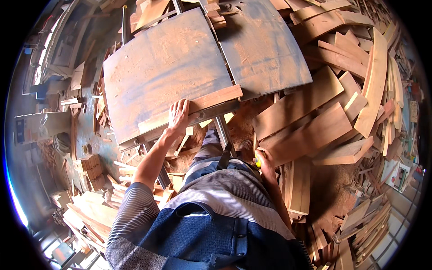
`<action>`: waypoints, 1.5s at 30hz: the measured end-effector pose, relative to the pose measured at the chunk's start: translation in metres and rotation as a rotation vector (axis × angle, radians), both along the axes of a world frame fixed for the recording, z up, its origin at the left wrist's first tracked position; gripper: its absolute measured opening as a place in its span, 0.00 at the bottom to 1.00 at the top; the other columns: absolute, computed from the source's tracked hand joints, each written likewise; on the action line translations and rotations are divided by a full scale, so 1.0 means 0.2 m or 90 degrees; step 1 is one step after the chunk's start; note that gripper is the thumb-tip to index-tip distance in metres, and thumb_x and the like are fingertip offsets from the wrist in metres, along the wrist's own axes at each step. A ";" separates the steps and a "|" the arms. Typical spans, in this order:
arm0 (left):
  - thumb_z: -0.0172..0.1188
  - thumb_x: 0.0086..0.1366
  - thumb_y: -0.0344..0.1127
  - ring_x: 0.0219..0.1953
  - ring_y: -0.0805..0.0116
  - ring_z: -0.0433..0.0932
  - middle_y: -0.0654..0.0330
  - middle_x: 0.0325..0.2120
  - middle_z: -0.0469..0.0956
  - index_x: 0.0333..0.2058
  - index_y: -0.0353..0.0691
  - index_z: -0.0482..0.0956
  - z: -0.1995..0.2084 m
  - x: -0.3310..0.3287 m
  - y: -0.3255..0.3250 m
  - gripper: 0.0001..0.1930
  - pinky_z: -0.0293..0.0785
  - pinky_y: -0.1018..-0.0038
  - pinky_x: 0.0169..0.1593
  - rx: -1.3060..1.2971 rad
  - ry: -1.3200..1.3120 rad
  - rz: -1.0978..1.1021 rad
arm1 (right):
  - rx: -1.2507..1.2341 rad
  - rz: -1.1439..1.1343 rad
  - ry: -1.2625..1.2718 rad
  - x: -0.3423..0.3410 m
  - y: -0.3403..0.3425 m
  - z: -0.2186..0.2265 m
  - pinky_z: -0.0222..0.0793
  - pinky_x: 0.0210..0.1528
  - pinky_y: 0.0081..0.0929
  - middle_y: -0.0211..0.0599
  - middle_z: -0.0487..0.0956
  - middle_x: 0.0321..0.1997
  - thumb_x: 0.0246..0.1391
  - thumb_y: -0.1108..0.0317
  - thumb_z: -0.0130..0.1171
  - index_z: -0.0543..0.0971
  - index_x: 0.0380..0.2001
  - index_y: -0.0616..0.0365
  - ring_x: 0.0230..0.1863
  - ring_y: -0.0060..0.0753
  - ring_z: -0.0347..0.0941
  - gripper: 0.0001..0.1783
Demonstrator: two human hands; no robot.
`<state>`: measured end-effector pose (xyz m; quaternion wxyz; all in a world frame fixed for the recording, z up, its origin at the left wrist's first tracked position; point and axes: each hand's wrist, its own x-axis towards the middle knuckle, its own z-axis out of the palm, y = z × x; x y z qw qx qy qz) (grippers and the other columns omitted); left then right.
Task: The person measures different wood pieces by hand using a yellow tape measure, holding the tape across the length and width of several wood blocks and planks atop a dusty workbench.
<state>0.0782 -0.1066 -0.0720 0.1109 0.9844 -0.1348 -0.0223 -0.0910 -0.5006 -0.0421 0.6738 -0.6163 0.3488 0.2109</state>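
Note:
A long narrow wooden board (pixel 215 98) lies along the near edge of the dust-covered metal table (pixel 166 63). My left hand (pixel 178 116) is on the board near its middle, fingers bent over the top and the thumb hidden. Low at my right side, next to my hip, my right hand (pixel 265 163) is closed around a small yellow tool (pixel 257 160). Most of that tool is covered by the fingers, so its exact kind does not show. A dark gap splits the tabletop into a left and a right plate.
Curved and straight planks (pixel 315 130) are piled to the right of the table. Small wood blocks (pixel 216 15) sit at the table's far side. A neat stack of wood pieces (pixel 90 168) stands on the floor at left. Offcuts and sawdust lie around my feet.

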 end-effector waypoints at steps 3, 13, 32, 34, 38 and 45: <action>0.68 0.61 0.56 0.57 0.45 0.71 0.46 0.55 0.73 0.59 0.33 0.69 -0.01 -0.02 -0.01 0.38 0.65 0.51 0.62 0.009 -0.049 -0.009 | -0.014 0.012 -0.007 0.02 0.01 0.01 0.70 0.34 0.21 0.30 0.79 0.32 0.63 0.55 0.66 0.80 0.53 0.59 0.32 0.22 0.75 0.22; 0.70 0.59 0.57 0.56 0.47 0.73 0.48 0.52 0.75 0.55 0.35 0.73 0.01 0.03 0.01 0.36 0.66 0.54 0.61 -0.021 -0.019 -0.023 | -0.016 0.027 0.031 0.05 0.02 0.00 0.69 0.31 0.21 0.31 0.78 0.30 0.62 0.54 0.66 0.80 0.54 0.58 0.30 0.21 0.73 0.24; 0.69 0.58 0.60 0.53 0.49 0.74 0.50 0.49 0.76 0.51 0.35 0.74 0.03 0.04 -0.13 0.35 0.68 0.55 0.58 -0.043 -0.082 -0.007 | -0.010 0.063 0.035 0.09 0.04 -0.02 0.76 0.32 0.24 0.32 0.78 0.37 0.64 0.55 0.65 0.78 0.55 0.57 0.34 0.25 0.77 0.23; 0.69 0.58 0.61 0.52 0.50 0.74 0.51 0.48 0.76 0.50 0.35 0.74 0.02 0.05 -0.12 0.36 0.69 0.56 0.58 -0.032 -0.090 -0.010 | -0.008 0.065 0.034 0.06 0.02 -0.06 0.77 0.30 0.25 0.34 0.78 0.38 0.64 0.56 0.65 0.78 0.55 0.57 0.34 0.26 0.78 0.23; 0.69 0.57 0.62 0.52 0.51 0.74 0.52 0.47 0.76 0.50 0.37 0.74 -0.01 0.08 -0.09 0.35 0.70 0.58 0.57 -0.017 -0.100 0.000 | -0.009 0.056 0.052 0.06 0.04 -0.02 0.72 0.30 0.23 0.31 0.78 0.32 0.62 0.53 0.65 0.79 0.54 0.57 0.29 0.23 0.74 0.24; 0.70 0.56 0.61 0.54 0.50 0.73 0.52 0.49 0.76 0.51 0.37 0.74 -0.02 0.36 0.01 0.36 0.70 0.57 0.60 -0.022 -0.068 0.021 | 0.015 -0.007 0.108 0.06 0.03 -0.01 0.73 0.28 0.26 0.31 0.76 0.36 0.60 0.54 0.67 0.79 0.52 0.56 0.31 0.25 0.74 0.23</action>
